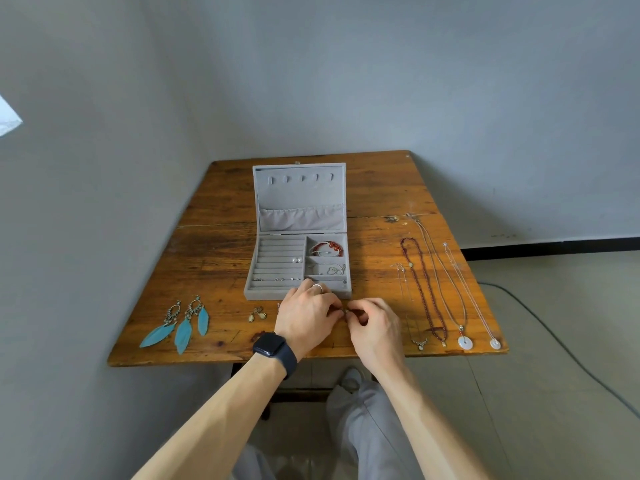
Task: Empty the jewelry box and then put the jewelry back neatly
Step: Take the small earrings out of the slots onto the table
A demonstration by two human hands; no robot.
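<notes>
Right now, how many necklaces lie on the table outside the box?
4, side by side right of the jewelry box: silver chain, red bead strand, large-ring pendant cord, small-ring pendant cord. Others may be hidden.

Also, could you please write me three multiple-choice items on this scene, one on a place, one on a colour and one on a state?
1. Where in the grey velvet jewelry box does the red bead bracelet lie?
A. The left ring rolls
B. The far right compartment
C. The near right compartment

2. What colour are the long feather earrings on the brown wooden table?
A. Turquoise
B. Pink
C. Black

3. How is the box's lid?
A. Shut
B. Taken off
C. Open, standing up behind the tray

Answers: B, since the bracelet sits in the back right compartment; A, since the feathers are plainly turquoise; C, since the lid's hooks and inner pocket face the camera.
</notes>
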